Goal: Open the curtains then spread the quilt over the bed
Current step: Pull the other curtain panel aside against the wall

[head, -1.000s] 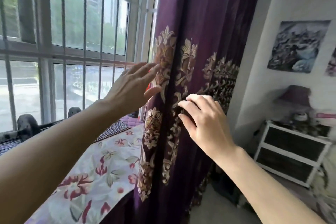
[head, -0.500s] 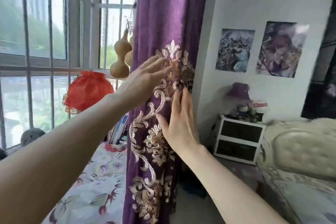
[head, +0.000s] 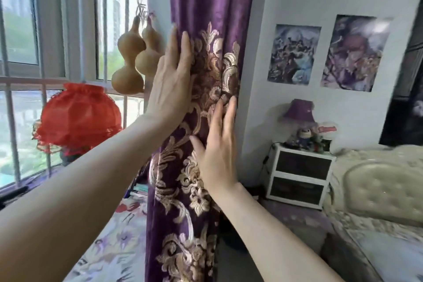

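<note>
Single head-worn wide-angle view, facing forward, close to the gathered curtain (head: 206,7) at centre. Window (head: 68,30) lies at 9 o'clock, nightstand (head: 299,176) at 3 o'clock. No second view.

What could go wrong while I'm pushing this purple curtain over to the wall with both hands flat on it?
The two gourds hang right beside the curtain edge where your left hand presses; a sweep back could knock them. Your right hand is also flat, not gripping, so the bunched folds may slide back out. The red lampshade sits under your left forearm and might get bumped.
</note>
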